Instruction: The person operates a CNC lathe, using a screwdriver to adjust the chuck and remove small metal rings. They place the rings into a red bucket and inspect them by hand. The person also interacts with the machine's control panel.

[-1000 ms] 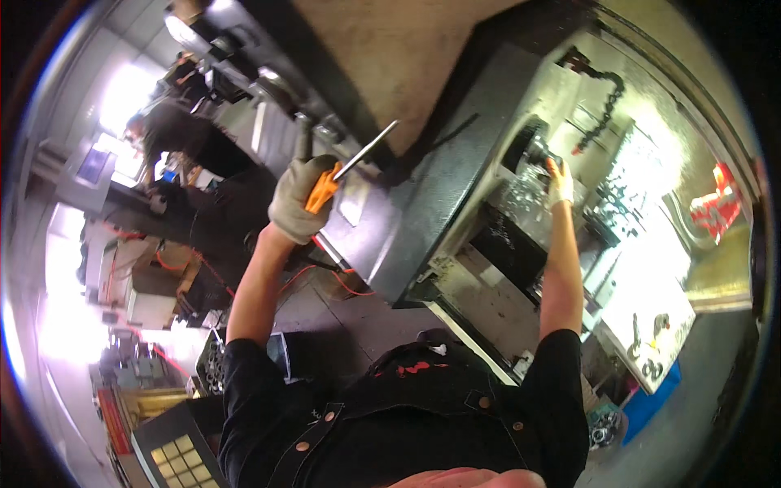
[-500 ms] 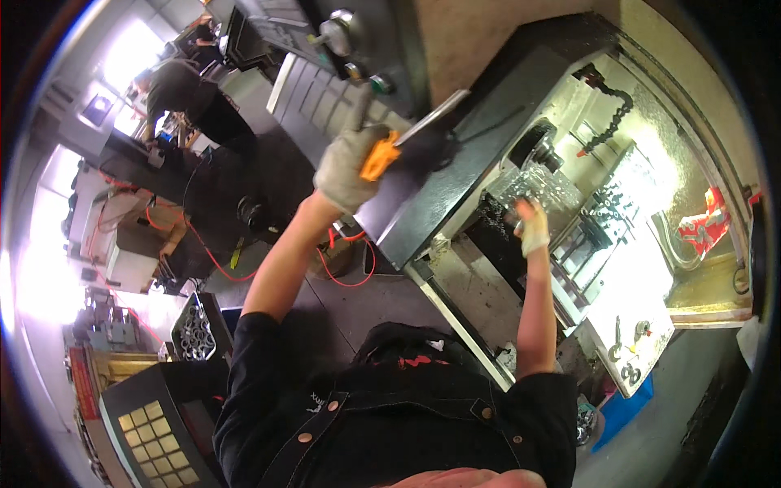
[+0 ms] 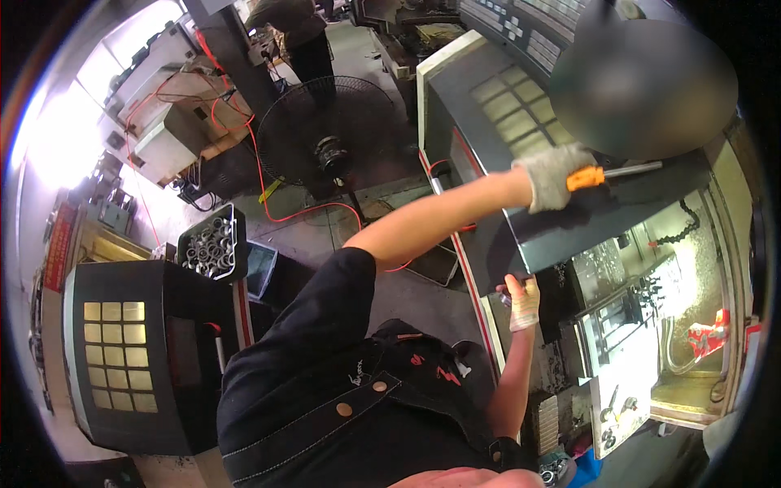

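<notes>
My left hand (image 3: 550, 179), in a pale work glove, is closed around an orange-handled tool (image 3: 587, 178) with a straight metal shaft pointing right. It is in front of the dark machine door (image 3: 586, 224), which has a panelled window. My right hand (image 3: 522, 302), its palm wrapped in pale fabric, is lower down near the door's bottom corner. Thumb and fingers pinch a small shiny metal part (image 3: 506, 298), mostly hidden by them. To the right, the lit machine interior shows a metal tool block (image 3: 647, 293) and a black jointed coolant hose (image 3: 687, 224).
A black bin of metal rings (image 3: 213, 248) stands left on the floor. Behind it are a large floor fan (image 3: 329, 154) and a red hose (image 3: 264, 191). A pale board (image 3: 622, 407) carries small tools and rings at lower right. Another person (image 3: 285, 24) stands far back.
My view has turned left. My left hand has gone from beside the control knobs to in front of the door, still gripping the tool. My right hand has come out of the machine interior.
</notes>
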The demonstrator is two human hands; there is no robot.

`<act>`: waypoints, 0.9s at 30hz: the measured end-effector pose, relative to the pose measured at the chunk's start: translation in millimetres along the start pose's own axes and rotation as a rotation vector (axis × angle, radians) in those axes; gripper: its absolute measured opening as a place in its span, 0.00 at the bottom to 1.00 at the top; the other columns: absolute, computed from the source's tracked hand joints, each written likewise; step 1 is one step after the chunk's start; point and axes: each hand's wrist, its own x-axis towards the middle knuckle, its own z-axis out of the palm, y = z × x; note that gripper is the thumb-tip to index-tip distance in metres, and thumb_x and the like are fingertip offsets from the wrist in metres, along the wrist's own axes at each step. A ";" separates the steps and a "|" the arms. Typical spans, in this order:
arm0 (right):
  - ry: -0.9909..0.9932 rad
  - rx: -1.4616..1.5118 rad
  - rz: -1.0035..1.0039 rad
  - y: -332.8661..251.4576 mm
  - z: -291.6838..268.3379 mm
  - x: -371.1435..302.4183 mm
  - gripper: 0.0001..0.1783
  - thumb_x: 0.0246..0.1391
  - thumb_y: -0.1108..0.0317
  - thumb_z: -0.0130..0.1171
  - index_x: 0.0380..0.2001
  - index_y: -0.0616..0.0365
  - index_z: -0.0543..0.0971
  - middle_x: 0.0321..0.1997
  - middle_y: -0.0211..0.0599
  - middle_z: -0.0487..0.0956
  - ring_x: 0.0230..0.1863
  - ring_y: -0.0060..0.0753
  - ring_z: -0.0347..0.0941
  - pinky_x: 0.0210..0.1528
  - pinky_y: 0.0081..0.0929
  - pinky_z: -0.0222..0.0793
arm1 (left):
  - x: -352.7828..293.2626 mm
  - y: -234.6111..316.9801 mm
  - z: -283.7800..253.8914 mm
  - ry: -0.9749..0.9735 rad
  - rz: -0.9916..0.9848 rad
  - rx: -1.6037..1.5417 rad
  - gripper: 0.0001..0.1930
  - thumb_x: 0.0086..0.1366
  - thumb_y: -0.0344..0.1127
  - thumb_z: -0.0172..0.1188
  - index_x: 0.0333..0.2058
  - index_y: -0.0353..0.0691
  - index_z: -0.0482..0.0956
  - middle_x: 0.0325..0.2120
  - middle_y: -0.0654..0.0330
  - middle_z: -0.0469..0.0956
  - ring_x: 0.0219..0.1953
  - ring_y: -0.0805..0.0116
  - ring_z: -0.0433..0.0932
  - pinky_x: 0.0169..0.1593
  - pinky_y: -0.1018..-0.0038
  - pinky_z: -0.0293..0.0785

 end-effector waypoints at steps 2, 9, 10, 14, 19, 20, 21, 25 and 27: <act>0.070 0.019 -0.040 -2.0 4.3 -15.4 0.12 0.47 0.66 0.59 0.35 0.53 0.70 0.26 0.24 0.72 0.21 0.21 0.73 0.18 0.17 0.62 | -31.1 8.7 1.9 -0.002 0.010 -0.095 0.23 0.40 0.24 0.53 0.41 0.40 0.70 0.44 0.48 0.70 0.46 0.49 0.70 0.48 0.66 0.69; 0.239 0.028 0.036 -9.3 -26.6 -90.6 0.15 0.47 0.68 0.58 0.39 0.59 0.70 0.35 0.34 0.74 0.25 0.23 0.72 0.28 0.19 0.68 | -201.8 29.0 63.7 -0.097 -0.018 -0.288 0.22 0.43 0.25 0.55 0.42 0.40 0.69 0.38 0.52 0.71 0.43 0.50 0.70 0.46 0.64 0.67; 0.280 0.034 0.034 -15.0 -30.3 -104.4 0.15 0.47 0.68 0.58 0.39 0.60 0.70 0.35 0.34 0.74 0.25 0.24 0.72 0.28 0.19 0.68 | -227.1 31.3 74.8 -0.218 -0.062 -0.309 0.23 0.42 0.25 0.55 0.42 0.40 0.69 0.39 0.51 0.70 0.44 0.50 0.70 0.46 0.64 0.67; 0.437 -0.023 -0.043 -7.9 -57.0 -148.7 0.17 0.47 0.68 0.58 0.41 0.61 0.70 0.37 0.35 0.73 0.28 0.25 0.72 0.30 0.19 0.70 | -296.1 59.7 116.5 -0.568 -0.245 -0.590 0.23 0.42 0.24 0.54 0.42 0.39 0.69 0.42 0.51 0.70 0.45 0.50 0.69 0.49 0.64 0.66; 0.549 1.194 -0.213 65.8 -94.1 -231.1 0.16 0.52 0.63 0.54 0.42 0.58 0.71 0.43 0.38 0.74 0.33 0.26 0.73 0.20 0.16 0.66 | -319.8 112.3 150.1 -0.874 -0.147 -0.484 0.21 0.43 0.25 0.53 0.42 0.38 0.70 0.42 0.50 0.71 0.46 0.50 0.69 0.50 0.64 0.65; 0.565 1.370 -0.197 88.6 -104.0 -251.8 0.14 0.53 0.62 0.53 0.40 0.59 0.73 0.41 0.39 0.76 0.35 0.27 0.73 0.16 0.15 0.63 | -322.5 121.0 155.8 -0.977 -0.170 -0.438 0.21 0.44 0.25 0.53 0.41 0.38 0.70 0.41 0.49 0.71 0.46 0.50 0.69 0.50 0.64 0.65; 0.648 1.365 -0.169 97.5 -102.3 -277.3 0.14 0.53 0.60 0.53 0.34 0.61 0.75 0.39 0.41 0.76 0.36 0.29 0.73 0.18 0.14 0.64 | -328.1 126.4 163.5 -1.078 -0.196 -0.396 0.20 0.44 0.26 0.52 0.41 0.38 0.71 0.41 0.49 0.71 0.46 0.50 0.69 0.50 0.64 0.65; 0.638 1.398 -0.256 135.2 -116.5 -377.0 0.10 0.52 0.65 0.55 0.30 0.63 0.76 0.45 0.44 0.73 0.36 0.31 0.73 0.23 0.19 0.69 | -355.9 164.1 198.2 -1.268 -0.040 -0.298 0.19 0.44 0.29 0.53 0.39 0.37 0.72 0.35 0.48 0.74 0.42 0.48 0.71 0.46 0.62 0.67; 0.730 1.368 -0.317 143.4 -120.5 -420.2 0.07 0.51 0.69 0.56 0.31 0.61 0.75 0.46 0.42 0.72 0.37 0.30 0.72 0.26 0.19 0.70 | -361.4 194.2 207.8 -1.362 -0.017 -0.256 0.17 0.45 0.30 0.52 0.38 0.38 0.72 0.35 0.48 0.75 0.41 0.48 0.72 0.45 0.61 0.67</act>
